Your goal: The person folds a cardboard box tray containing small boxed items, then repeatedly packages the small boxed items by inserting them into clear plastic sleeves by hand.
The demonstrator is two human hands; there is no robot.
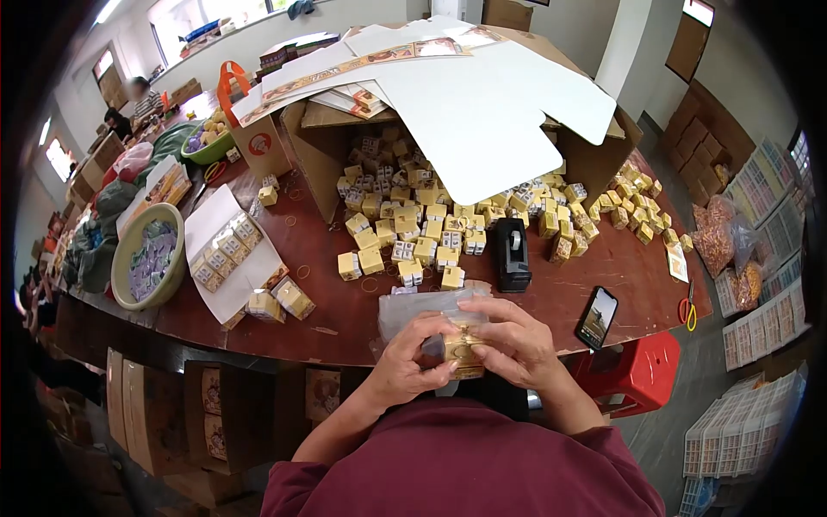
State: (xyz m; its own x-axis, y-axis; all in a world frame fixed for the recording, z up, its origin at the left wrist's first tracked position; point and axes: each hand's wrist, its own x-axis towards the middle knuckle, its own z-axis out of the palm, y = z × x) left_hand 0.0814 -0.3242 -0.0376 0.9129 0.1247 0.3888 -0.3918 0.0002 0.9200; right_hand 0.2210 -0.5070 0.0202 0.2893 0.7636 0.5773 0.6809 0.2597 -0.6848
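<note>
While our left hand [408, 355] and right hand [522, 341] pinch the box [462, 353], it seems light, crushable. We'd hold its corners.

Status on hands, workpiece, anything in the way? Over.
Left hand, right hand both gripping yellow pack. Plastic sheets close beyond. Tape dispenser farther back, apart from hands.

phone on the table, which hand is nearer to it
Right. The right hand is to the left of the phone, holding one side of a yellow box; the left hand is farther off, on the box's other side.
</note>
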